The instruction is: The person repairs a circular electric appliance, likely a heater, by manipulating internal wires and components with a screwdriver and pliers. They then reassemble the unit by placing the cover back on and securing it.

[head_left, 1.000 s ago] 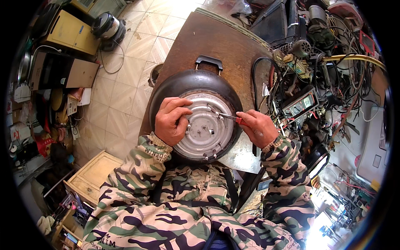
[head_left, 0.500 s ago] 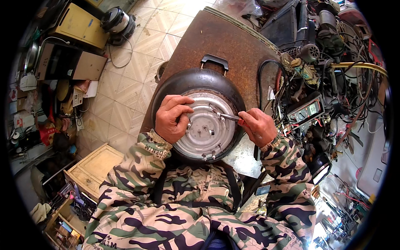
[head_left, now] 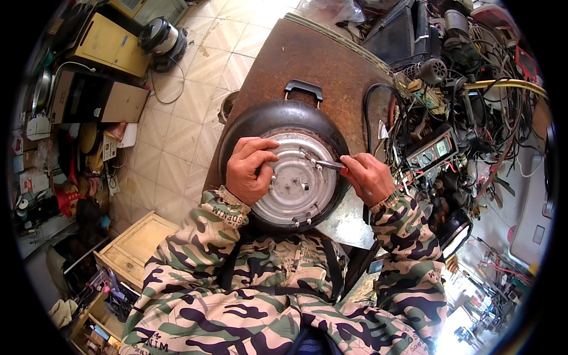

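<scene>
The round black cooker, turned bottom up, sits at the near edge of a rusty brown table, its silver base plate facing the camera and its black handle on the far side. The left hand rests curled on the left of the plate, fingers bent against the metal. The right hand is closed around a screwdriver, whose tip touches a screw on the plate's far part. A tangle of wires and a meter lie to the right.
</scene>
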Available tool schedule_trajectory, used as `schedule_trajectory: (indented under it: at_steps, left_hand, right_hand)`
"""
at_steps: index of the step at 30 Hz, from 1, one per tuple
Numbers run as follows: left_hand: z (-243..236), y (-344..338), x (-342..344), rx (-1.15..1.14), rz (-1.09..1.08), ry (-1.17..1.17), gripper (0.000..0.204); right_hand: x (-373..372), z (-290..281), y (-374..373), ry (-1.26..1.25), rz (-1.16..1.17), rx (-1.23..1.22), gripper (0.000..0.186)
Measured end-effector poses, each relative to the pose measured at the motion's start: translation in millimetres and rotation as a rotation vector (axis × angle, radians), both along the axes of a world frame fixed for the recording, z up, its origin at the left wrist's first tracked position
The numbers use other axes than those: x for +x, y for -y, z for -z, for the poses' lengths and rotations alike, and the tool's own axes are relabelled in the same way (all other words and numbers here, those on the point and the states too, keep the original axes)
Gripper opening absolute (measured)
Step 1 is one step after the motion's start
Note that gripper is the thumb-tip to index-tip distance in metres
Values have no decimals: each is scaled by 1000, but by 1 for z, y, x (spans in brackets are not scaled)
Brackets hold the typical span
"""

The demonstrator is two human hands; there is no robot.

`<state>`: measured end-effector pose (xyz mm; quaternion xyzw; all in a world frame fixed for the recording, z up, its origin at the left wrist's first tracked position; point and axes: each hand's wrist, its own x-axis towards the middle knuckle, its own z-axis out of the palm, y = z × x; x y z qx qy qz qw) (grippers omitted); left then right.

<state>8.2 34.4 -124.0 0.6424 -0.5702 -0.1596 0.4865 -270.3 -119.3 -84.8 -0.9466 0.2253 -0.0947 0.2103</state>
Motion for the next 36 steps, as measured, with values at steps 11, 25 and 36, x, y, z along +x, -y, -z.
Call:
schedule_trajectory:
  at_steps: [11,25,36]
  left_hand:
    - [4,-1,-1,-21,14,0,21]
    - [6,-1,1,-54,65,60,22]
    - [6,-3,-2,-3,79,70,23]
  right_hand:
    - [-27,-29,-73,-100,485,105,36]
    - [1,-35,-178,181,895,548,22]
    - [-45,94,-226,81,1331,355,35]
